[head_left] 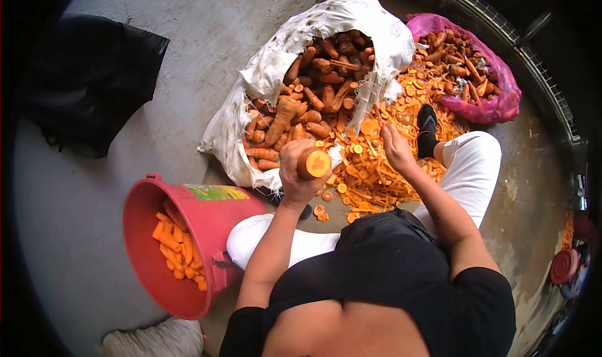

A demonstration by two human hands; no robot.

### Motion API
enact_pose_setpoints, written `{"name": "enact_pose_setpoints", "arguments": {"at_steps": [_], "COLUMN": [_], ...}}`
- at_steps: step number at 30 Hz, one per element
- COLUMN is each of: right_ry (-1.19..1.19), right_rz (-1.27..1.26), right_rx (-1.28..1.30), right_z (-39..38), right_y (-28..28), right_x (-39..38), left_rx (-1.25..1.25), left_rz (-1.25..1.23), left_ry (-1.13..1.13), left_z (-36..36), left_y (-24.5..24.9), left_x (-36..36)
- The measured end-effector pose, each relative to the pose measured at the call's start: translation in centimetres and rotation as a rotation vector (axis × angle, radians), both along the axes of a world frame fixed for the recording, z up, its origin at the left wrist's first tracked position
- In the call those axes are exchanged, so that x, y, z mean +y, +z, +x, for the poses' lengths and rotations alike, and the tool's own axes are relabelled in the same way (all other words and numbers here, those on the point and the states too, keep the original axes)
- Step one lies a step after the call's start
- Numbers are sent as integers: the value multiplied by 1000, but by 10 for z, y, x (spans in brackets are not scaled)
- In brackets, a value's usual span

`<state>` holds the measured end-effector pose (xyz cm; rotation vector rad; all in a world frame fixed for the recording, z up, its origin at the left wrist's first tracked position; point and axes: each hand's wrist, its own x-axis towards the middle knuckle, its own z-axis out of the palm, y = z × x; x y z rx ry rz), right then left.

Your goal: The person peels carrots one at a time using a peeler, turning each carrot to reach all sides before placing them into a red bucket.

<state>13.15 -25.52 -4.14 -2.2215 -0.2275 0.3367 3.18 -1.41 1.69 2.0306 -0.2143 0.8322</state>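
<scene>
Carrots (285,118), dull and unpeeled, are packed in the white sack (354,9) at the upper centre of the frame. At lower left, peeled pieces (180,247) are held in the red bucket (235,209); at upper right, dull roots are contained in the pink bag (480,109). Between sack and bag, and down toward the centre, the floor is covered by peelings (376,178) mixed with round slices.

Just right of centre, the right hand (396,149) is held above the peelings; no object can be made out in it, and whether its fingers are closed cannot be told. Near the centre, one thick carrot (318,164) is gripped by the left hand (292,172), its cut orange end exposed.

This carrot is judged stiff, fairly heavy and hard to bruise. Its cut face may be moist and slippery, so hold is best taken around the duller side, clear of that face.
</scene>
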Motion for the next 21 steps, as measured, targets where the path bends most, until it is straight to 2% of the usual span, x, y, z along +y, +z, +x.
{"name": "enact_pose_setpoints", "arguments": {"at_steps": [4, 10, 11, 15, 21], "right_ry": [161, 582, 592, 563, 514], "right_rz": [118, 59, 67, -6, -12], "right_rx": [-279, -516, -575, -514, -468], "right_z": [-24, -56, -58, -57, -54], "right_y": [33, 91, 89, 88, 89], "right_x": [15, 41, 45, 54, 58], "left_rx": [-51, 52, 90, 219, 219], "left_rz": [6, 98, 114, 130, 166], "left_ry": [2, 139, 175, 230, 215], "left_z": [3, 3, 3, 0, -2], "left_y": [-1, 3, 3, 11, 11], "left_x": [2, 0, 0, -3, -5]}}
